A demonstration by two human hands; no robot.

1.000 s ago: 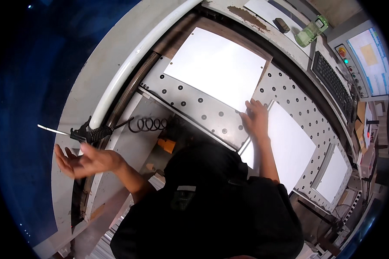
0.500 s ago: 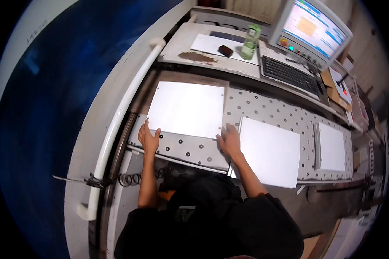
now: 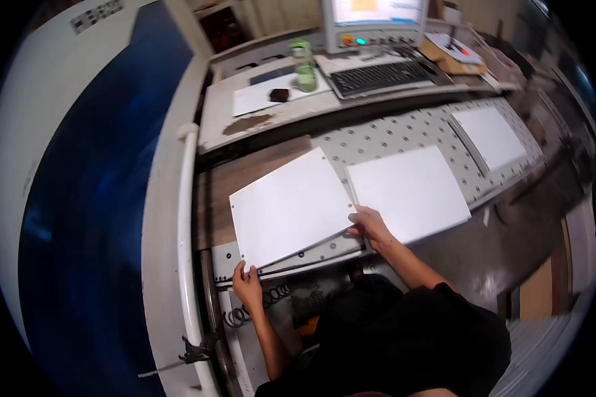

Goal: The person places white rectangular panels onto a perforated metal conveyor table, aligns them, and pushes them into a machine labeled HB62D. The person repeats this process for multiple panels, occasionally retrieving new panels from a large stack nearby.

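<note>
1. The large machine housing [image 3: 79, 218] fills the left side, a dark blue panel framed in white, with a white rail [image 3: 187, 251] running down its inner edge.
2. The perforated metal work table [image 3: 404, 132] stretches from the centre to the right, dotted with round holes; a bare brown wooden patch [image 3: 245, 178] shows at its left end.
3. Three white sheets lie on that table. The nearest white sheet [image 3: 288, 208], the one in hand, sits at the table's left end, tilted and partly over the wooden patch, with small holes along its left edge. A second sheet [image 3: 407, 192] lies just beside it to the right, and a third sheet [image 3: 490, 135] lies farther right, apart from the others.
4. Behind the table a worn desk [image 3: 245, 126] carries one monitor [image 3: 371, 20], one keyboard [image 3: 377, 76], one green bottle [image 3: 303, 65], one small dark object [image 3: 279, 94] on a sheet of paper, and loose papers at the far right.
5. The left hand [image 3: 247, 286] pinches the near left corner of the nearest white sheet, fingers curled around the edge; the fingertips under the sheet are hidden.
6. The right hand [image 3: 371, 226] rests at the sheet's near right corner, where it meets the second sheet, with fingers bent onto the edge. Whether it grips or only presses cannot be told.
7. A coiled black cable [image 3: 258, 304] hangs below the table's front edge, near the left wrist.
8. A small black clamp [image 3: 195, 347] sits low on the white rail.
</note>
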